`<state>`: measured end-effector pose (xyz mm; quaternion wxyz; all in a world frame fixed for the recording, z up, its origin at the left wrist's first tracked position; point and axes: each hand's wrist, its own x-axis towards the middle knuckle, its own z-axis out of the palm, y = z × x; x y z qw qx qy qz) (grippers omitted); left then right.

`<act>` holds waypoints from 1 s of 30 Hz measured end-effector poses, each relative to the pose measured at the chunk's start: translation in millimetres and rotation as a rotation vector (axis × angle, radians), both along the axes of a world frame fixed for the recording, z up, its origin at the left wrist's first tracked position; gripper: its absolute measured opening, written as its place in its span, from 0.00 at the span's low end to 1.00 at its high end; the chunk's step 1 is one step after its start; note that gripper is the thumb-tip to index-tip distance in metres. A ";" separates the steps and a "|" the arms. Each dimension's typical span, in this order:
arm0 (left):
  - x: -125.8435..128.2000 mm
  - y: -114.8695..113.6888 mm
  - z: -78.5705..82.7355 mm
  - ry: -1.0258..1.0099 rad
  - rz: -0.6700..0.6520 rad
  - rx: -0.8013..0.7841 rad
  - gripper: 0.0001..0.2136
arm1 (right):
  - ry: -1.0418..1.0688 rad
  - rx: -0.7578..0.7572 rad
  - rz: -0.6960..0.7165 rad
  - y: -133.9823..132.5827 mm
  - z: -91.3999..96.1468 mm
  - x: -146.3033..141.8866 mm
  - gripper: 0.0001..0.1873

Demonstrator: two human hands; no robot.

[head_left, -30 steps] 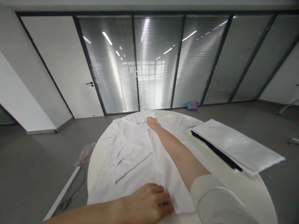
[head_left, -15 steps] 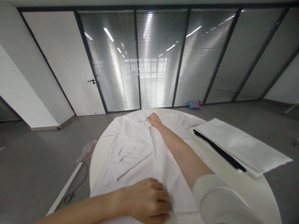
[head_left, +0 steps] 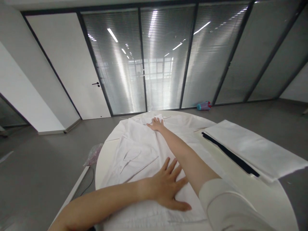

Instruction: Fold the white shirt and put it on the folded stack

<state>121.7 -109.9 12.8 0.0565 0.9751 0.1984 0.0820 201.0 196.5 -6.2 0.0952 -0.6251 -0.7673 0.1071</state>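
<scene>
Left hand (head_left: 167, 186) has uncurled, now lying open & flat on white shirt (head_left: 137, 160), gripping nothing. Right hand (head_left: 156, 124) also open, flat on shirt just below collar (head_left: 144, 120).

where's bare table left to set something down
The round white tabletop has two free patches: a wide one at lower right, between the folded white cloth with its dark strip and the white sleeve, and a thin crescent left of the white collared shirt. The middle is crowded: the shirt lies under the left hand and right hand.
</scene>
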 end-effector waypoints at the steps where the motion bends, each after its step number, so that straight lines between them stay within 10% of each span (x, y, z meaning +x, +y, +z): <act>1: -0.6 -5.1 -0.2 0.002 0.001 0.000 0.44 | 0.004 -0.016 -0.004 -0.9 -0.4 -1.7 0.47; 11: -3.9 -6.3 -8.8 -0.035 -0.012 -0.055 0.37 | 0.057 -0.057 0.161 -45.6 39.4 6.3 0.37; 20: -0.1 -2.7 -16.0 -0.078 -0.006 -0.095 0.34 | 0.082 -0.012 0.608 -230.0 34.1 69.5 0.38; 24: -1.4 -1.1 -1.4 -0.141 -0.053 -0.115 0.24 | 0.135 -0.038 0.596 -278.8 37.6 104.9 0.36; 30: -7.9 53.9 28.3 -0.117 0.031 -0.114 0.12 | 0.278 -0.090 0.438 -280.9 31.3 129.5 0.39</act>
